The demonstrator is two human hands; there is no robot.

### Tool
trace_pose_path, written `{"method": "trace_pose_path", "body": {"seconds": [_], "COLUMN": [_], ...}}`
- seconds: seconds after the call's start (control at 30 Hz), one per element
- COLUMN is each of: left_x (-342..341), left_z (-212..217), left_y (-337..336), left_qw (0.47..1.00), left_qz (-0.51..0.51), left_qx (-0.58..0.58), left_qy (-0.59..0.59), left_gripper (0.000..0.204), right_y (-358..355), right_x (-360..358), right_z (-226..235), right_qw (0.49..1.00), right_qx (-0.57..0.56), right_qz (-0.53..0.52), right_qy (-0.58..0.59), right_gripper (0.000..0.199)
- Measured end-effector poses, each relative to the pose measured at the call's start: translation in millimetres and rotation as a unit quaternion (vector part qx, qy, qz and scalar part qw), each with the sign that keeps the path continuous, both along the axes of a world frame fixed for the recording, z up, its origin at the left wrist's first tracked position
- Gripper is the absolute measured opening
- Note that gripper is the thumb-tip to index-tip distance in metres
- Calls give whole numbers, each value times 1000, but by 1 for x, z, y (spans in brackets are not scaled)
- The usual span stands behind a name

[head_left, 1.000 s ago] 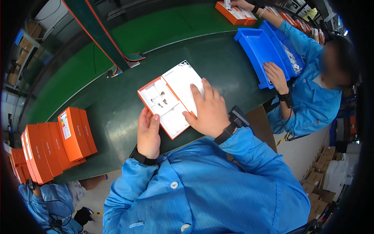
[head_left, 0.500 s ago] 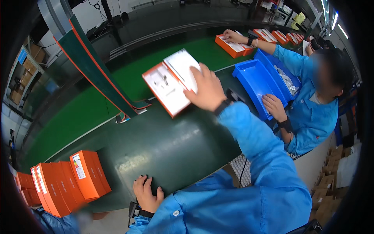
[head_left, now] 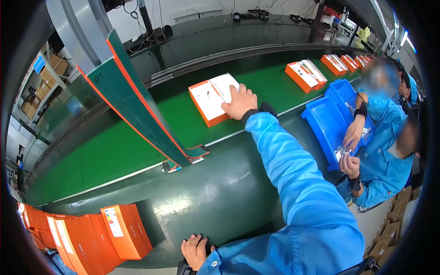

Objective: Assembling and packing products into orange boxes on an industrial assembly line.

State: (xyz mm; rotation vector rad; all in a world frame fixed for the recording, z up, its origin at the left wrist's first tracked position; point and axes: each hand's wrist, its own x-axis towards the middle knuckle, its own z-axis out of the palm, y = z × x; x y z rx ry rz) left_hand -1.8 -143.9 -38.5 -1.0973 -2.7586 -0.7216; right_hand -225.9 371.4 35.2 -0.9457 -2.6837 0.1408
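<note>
Closest in, the left hand [head_left: 196, 250] sits at the near edge of the dark worktable [head_left: 201, 201], fingers curled down onto the edge and not holding anything. Just to its left there's a row of orange boxes [head_left: 91, 236] standing on end.

Further out, the right arm in a blue sleeve [head_left: 293, 183] stretches right across the table to the green conveyor belt [head_left: 137, 146]. The right hand [head_left: 239, 102] lies flat on an open orange box [head_left: 213, 98] sitting on the belt, fingers spread and pressing on the white sheet at its right side, palm down, not really gripping it. A green rail with orange edging [head_left: 137, 110] runs diagonally over the belt to the left of that box.

Off to the right, a blue tray [head_left: 327, 121] sits on the table, and a co-worker's hands [head_left: 350, 151] are busy over it with something small, can't tell what. Beyond that, more open orange boxes [head_left: 305, 75] are lined up further down the belt
</note>
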Motion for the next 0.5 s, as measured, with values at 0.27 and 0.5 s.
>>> {"method": "trace_pose_path", "body": {"seconds": [0.27,0.5], "left_x": [-2,1], "left_z": [12,22], "left_y": [13,21], "left_qw": [999,997], "left_qz": [-8,-1], "left_qx": [41,77], "left_qy": [6,10], "left_gripper": [47,38], "right_y": [-1,-127], "right_x": [25,183], "right_z": [8,8], "right_qw": [993,932], "right_qx": [-3,-80], "right_qz": [44,281], "right_qy": [110,212], "right_gripper": [93,51]}}
